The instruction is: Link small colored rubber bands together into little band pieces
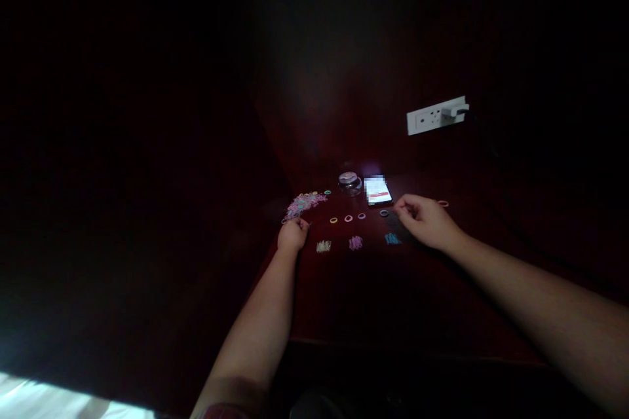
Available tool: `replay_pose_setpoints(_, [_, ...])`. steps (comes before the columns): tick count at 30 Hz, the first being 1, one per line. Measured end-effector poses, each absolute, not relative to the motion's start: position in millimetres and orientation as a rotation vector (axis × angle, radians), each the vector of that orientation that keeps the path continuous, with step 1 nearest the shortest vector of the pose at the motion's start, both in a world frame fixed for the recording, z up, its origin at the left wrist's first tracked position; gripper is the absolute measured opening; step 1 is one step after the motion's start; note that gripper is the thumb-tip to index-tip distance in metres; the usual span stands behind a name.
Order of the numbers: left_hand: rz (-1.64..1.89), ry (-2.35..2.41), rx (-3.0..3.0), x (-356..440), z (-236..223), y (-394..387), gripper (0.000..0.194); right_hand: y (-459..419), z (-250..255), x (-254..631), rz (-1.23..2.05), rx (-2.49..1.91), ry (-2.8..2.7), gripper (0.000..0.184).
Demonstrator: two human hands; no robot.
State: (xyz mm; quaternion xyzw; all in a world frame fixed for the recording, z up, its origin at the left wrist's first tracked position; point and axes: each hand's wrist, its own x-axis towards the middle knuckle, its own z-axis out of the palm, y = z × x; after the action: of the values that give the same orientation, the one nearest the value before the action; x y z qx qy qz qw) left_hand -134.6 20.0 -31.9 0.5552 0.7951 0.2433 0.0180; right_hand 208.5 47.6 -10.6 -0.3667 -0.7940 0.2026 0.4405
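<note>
Bare forearms, left (pixel 260 321) and right (pixel 531 301), are stretched over the dark red bench (pixel 344 301). By the left grip (pixel 293 236), the mixed pile of small bands (pixel 305 204) could be dragged apart if the wrist were swung. Its fingers are bent, but whether anything is held cannot be told. On the right grip (pixel 427 219), thumb and fingers are drawn together near the dark ring (pixel 384 213); again, a held band cannot be confirmed. The blue bundle (pixel 392 239) might be scattered by a low sweep, and it could be mixed with the pink bundle (pixel 356 243) or the pale bundle (pixel 323 247). Colours could be misjudged in such dim light. The lit phone (pixel 381 191) might be nudged, being close to the right fingers; beside it a clear jar (pixel 350 184) is seen. A white socket panel (pixel 420 120) is mounted on the shadowed wall (pixel 314 105), with a plug (pixel 452 111) inserted. Pale fabric (pixel 73 399) is brightly lit at lower left.
</note>
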Motion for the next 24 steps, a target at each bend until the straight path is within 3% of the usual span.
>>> replay_pose_setpoints(6, [0.872, 2.352, 1.867, -97.4, -18.8, 11.4, 0.019, 39.9, -5.0, 203.2, 0.567, -0.876, -1.986, 0.014])
replay_pose_setpoints(9, [1.018, 2.002, 2.132, -48.4, -1.3, 8.7, 0.018, 38.5, -4.2, 201.6, 0.584, -0.838, -2.02, 0.012])
replay_pose_setpoints(12, [1.038, 1.667, 2.308, 3.3, 13.1, 9.7, 0.015, 38.8, -4.5, 201.1, 0.612, -0.802, -2.064, 0.027])
replay_pose_setpoints(15, [1.134, 1.473, 2.302, 33.1, 13.7, 10.8, 0.013, 39.3, -4.9, 201.5, 0.589, -0.784, -2.109, 0.015])
replay_pose_setpoints(21, [1.178, 1.325, 2.23, 26.2, 0.7, 5.7, 0.011, 34.0, -4.2, 201.9, 0.801, -0.69, -2.2, 0.022])
replay_pose_setpoints(24, [1.115, 1.241, 2.24, 21.3, 1.2, 4.9, 0.011, 32.5, -3.3, 202.3, 0.742, -0.696, -2.205, 0.029])
